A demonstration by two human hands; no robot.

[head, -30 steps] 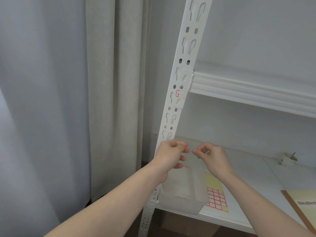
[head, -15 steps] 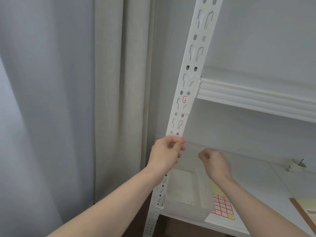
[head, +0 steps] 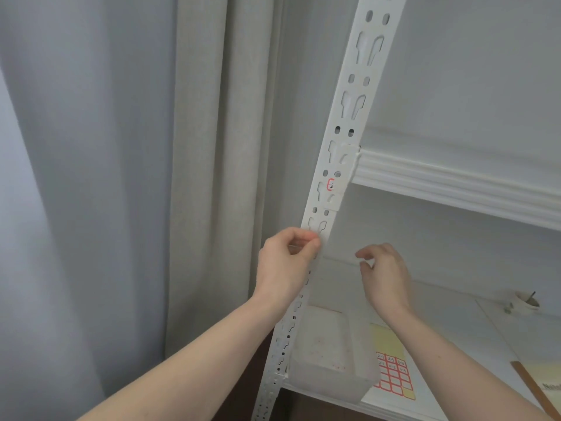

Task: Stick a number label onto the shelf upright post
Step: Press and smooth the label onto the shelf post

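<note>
The white slotted shelf upright post (head: 349, 123) runs diagonally from top right to bottom centre. A small red-bordered number label (head: 331, 184) sits on it just below the upper shelf joint. My left hand (head: 285, 265) is at the post's left edge lower down, with thumb and forefinger pinching what looks like a small pale label against the metal. My right hand (head: 384, 275) hovers to the right of the post, fingers loosely curled, with nothing seen in it. A yellow label sheet (head: 393, 375) with red-bordered stickers lies on the lower shelf.
A clear plastic bin (head: 331, 357) stands on the lower shelf (head: 455, 317) beside the post. The upper shelf beam (head: 455, 189) juts right from the post. Curtains (head: 197, 177) hang at the left. A notebook (head: 546, 387) and a small white roll (head: 526, 302) lie far right.
My hands have drawn apart. The left hand rose to the post and pinches at its edge. The right hand moved a little to the right and its fingers loosened.
</note>
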